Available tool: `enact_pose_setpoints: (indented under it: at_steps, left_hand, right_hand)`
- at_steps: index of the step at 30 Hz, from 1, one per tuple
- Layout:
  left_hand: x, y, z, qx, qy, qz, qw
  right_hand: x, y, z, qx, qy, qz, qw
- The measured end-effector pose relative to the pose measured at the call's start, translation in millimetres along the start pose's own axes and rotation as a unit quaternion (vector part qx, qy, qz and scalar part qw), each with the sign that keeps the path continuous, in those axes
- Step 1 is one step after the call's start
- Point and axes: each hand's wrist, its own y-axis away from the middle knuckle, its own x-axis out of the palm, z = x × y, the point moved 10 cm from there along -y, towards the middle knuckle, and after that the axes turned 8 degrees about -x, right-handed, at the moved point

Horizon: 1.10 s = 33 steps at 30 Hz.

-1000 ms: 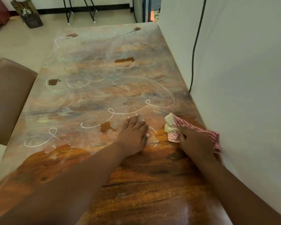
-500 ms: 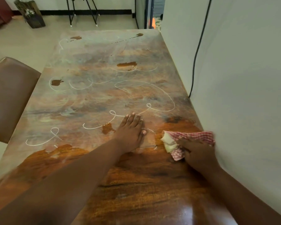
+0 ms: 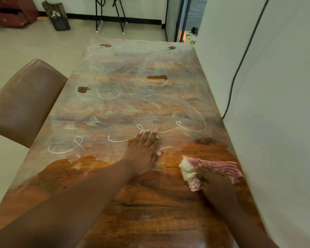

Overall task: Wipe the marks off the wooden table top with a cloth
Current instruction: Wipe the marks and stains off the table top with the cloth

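Your right hand [image 3: 217, 178] presses the cloth [image 3: 213, 169], fingers clamped on it, at the surface's [image 3: 150, 212] right edge. Remaining marks [image 3: 168, 149] lie ahead-left, beside your flat, spread left hand [image 3: 143, 154].

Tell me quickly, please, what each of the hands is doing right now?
Left hand: open, flat on the table top.
Right hand: closed on the checked cloth.

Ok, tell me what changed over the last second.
The right hand drew the checked cloth back along the wall side toward the person, keeping hold of it. The left hand stayed flat on the table top; the chalk loops beyond remain.
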Motion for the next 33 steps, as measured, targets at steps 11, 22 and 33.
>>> enact_pose_setpoints:
  at_steps: [11, 22, 33]
  left_hand:
    - [4.9, 26.8, 68.3, -0.029, 0.036, 0.009, 0.999]
    - [12.3, 50.0, 136.0, -0.053, 0.049, 0.026, 0.997]
    - [14.3, 71.3, 183.1, -0.078, 0.066, 0.024, 0.994]
  right_hand:
    - [76.9, -43.1, 144.9, -0.178, 0.097, 0.157, 0.967]
    - [78.5, -81.8, 176.3, -0.020, 0.131, 0.100, 0.986]
    - [67.9, -75.4, 151.8, 0.035, 0.166, 0.127, 0.977]
